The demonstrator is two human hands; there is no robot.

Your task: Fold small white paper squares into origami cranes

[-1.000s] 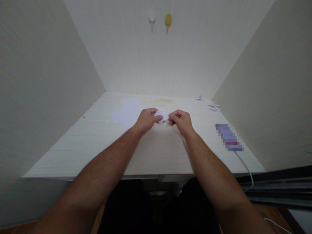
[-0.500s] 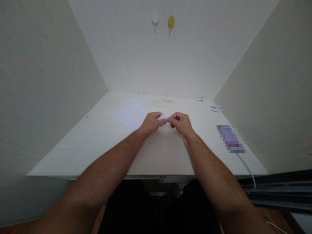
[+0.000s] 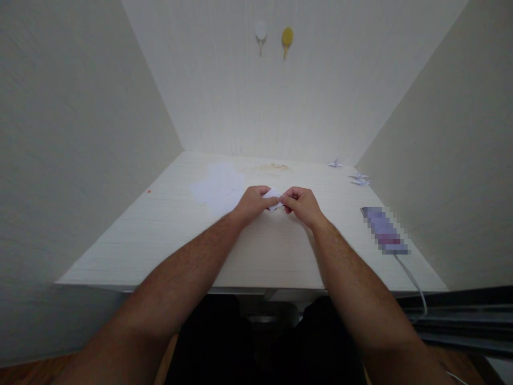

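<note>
Pinches a small folded white paper from both sides: left hand curled, thumb and fingertips closed on its left edge; right hand curled the same way, thumb and forefinger closed on its right edge. Holds it between the two hands, knuckles nearly meeting, low over the table. Just beyond and left of the left hand, loose white sheets lying flat. Straight beyond both hands, a faint yellowish stain. Well to the right of the right hand and farther back, small folded paper figures. Right of the right hand and nearer, a blurred-out oblong object with a white cable at its near end.
</note>
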